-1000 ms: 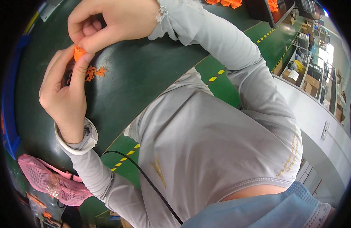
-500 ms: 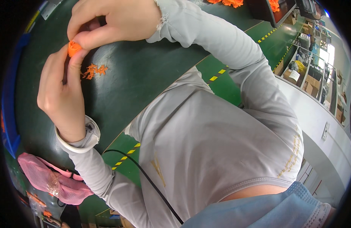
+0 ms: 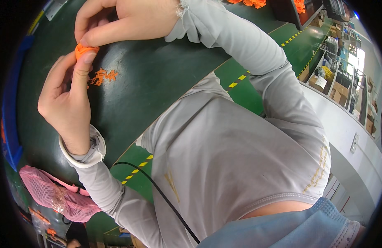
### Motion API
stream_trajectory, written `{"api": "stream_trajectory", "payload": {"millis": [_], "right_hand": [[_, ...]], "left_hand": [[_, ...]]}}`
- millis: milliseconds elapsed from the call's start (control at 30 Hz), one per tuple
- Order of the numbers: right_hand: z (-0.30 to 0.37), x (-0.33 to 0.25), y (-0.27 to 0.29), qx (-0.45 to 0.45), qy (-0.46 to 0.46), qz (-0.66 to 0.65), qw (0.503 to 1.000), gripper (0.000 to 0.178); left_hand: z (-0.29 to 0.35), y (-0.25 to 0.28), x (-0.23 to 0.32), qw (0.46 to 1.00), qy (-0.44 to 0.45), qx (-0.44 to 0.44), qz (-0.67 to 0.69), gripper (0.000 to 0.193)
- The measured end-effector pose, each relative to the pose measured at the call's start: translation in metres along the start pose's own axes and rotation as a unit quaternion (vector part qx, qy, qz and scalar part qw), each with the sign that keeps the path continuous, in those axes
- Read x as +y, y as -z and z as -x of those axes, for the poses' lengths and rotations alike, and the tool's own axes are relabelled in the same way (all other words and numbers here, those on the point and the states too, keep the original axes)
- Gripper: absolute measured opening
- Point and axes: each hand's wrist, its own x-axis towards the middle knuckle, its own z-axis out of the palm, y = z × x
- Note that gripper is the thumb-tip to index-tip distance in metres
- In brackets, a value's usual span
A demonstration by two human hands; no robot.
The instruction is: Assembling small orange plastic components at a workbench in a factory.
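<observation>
A small, rounded bright-orange piece (image 3: pixel 81 50) is pinched between my two hands at the upper left, above the dark green table (image 3: pixel 129 91). My left hand (image 3: pixel 69 99) grips it from below, with the thumb pressed over its lower right side. From above, the thumb and fingers of my right hand (image 3: pixel 131 25) close on its top. Fingers cover much of the piece, so its exact kind cannot be made out. Beside my left thumb, a little heap of thin orange scraps (image 3: pixel 102 77) lies on the tabletop.
A blue strip (image 3: pixel 11 103) borders the table's far left. Pink mesh fabric (image 3: pixel 60 194) lies near my left forearm. More orange pieces (image 3: pixel 253 3) sit at the top, beside a dark tray (image 3: pixel 288 14). A black cable (image 3: pixel 158 188) crosses in front of my body.
The orange piece has been turned and shows a wider, flared edge. My left thumb has shifted up over it. My right hand has moved slightly right.
</observation>
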Motion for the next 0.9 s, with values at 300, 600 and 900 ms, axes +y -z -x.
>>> {"api": "stream_trajectory", "payload": {"millis": [300, 600, 900], "right_hand": [[0.0, 0.005, 0.003, -0.025, -0.036, -0.07, 0.997, 0.013], [-0.001, 0.002, 0.001, -0.024, -0.051, -0.06, 0.997, 0.013], [0.0, 0.001, 0.001, -0.006, -0.016, 0.044, 0.999, 0.021]], "left_hand": [[-0.005, -0.003, 0.01, 0.97, -0.134, 0.0, -0.203, 0.016], [-0.004, -0.002, 0.003, 0.976, -0.15, 0.014, -0.158, 0.016], [-0.004, -0.001, 0.004, 0.967, -0.162, 0.012, -0.198, 0.017]]}}
